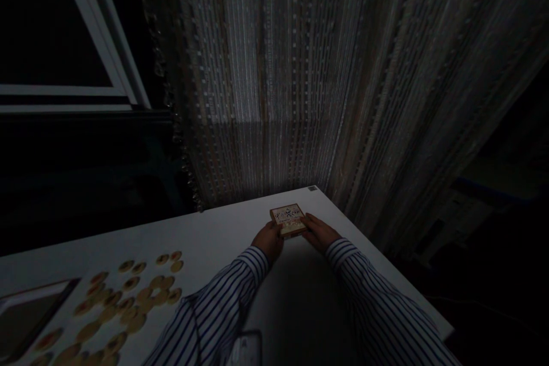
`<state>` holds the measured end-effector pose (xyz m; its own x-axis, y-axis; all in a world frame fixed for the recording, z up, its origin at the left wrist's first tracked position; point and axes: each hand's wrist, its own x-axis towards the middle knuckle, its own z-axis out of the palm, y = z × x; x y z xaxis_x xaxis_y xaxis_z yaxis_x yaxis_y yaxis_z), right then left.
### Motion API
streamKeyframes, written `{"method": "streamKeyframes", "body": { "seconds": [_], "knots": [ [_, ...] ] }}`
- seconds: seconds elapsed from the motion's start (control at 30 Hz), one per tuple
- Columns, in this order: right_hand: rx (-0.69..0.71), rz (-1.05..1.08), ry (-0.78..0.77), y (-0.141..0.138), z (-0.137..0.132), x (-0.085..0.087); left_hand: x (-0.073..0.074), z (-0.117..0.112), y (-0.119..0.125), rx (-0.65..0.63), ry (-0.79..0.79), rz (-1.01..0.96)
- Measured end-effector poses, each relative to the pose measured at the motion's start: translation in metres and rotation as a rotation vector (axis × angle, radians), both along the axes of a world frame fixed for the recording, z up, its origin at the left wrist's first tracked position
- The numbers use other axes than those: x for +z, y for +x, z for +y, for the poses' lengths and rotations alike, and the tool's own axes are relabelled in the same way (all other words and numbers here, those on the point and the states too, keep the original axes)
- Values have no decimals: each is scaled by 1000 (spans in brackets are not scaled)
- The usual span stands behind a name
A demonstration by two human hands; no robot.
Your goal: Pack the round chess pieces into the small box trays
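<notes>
Dim light prevails; a strand curtain hangs behind the white table at which I am working. At far left, beyond the table, stands a pale window frame. Nearer, at the table's left, lies a dark-edged flat item, cut off by the view. Right of it are scattered round discs, several overlapping, some bearing dark or reddish marks. Beside my left sleeve, a rounded rectangular object shows only in part. My left hand grips the near left corner of a small printed box, located toward the table's far end, dark lettering uppermost. My right hand is closed on its right edge, thumb on top; the fingers underneath are hidden. Whether the box touches the table I cannot tell. Past it, a small dark square marks the far corner.
</notes>
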<state>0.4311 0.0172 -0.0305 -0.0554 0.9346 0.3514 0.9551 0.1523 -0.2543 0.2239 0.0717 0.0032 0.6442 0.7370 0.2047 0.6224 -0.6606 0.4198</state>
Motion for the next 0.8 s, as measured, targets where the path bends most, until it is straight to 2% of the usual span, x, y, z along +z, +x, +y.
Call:
{"method": "streamKeyframes", "body": {
  "seconds": [0.27,0.4,0.53,0.7,0.8],
  "knots": [
    [22,15,56,-11,-4,14,16,-4,-19,5,6,-45],
    [-7,61,75,-21,-8,18,23,-8,-31,59,7,-71],
    [-26,132,73,-35,-13,25,23,-9,-45,118,19,-77],
    [5,-17,45,-54,-21,35,19,-7,-69,166,45,-27],
    [7,-123,19,-63,-25,36,17,-9,-84,180,140,67]
  ]
}}
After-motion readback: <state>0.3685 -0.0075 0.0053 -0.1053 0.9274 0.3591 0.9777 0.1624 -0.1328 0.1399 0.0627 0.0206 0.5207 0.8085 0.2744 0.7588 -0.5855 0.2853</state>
